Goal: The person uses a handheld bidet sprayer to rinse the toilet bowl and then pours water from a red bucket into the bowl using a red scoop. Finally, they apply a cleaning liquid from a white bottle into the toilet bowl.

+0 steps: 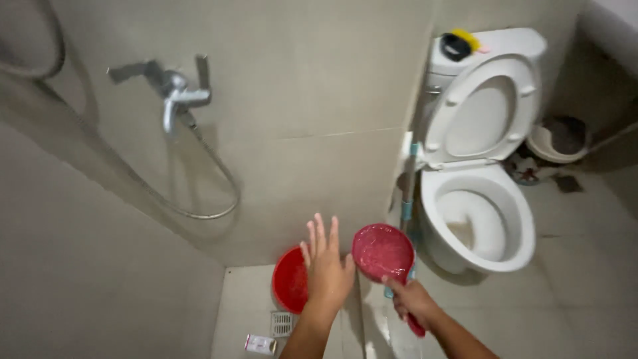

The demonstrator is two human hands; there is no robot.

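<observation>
1. The right hand [413,300] is wrapping its fingers tight around the handle of a round red plastic dipper [383,253], holding it out in front of the body with the bowl tipped so its wet, speckled inside is facing the camera.
2. The left hand [327,267] is holding nothing: its fingers are stretching straight and slightly spread, palm away from the camera, just to the left of the dipper's bowl and not touching it.
3. Below the left hand a round red plastic bucket [290,279] is sitting on the pale tiled floor [585,292], partly hidden by the wrist.
4. Near the bucket a small square metal floor drain [282,323] is lying in the floor, with a small flat white packet [260,344] just beside it.
5. To the right of the dipper a white ceramic toilet [478,219] is standing with its lid and seat raised; a yellow and black object [460,44] is resting on its tank.
6. On the grey wall to the upper left a chrome shower tap [174,90] is hanging a looping metal hose [216,166].
</observation>
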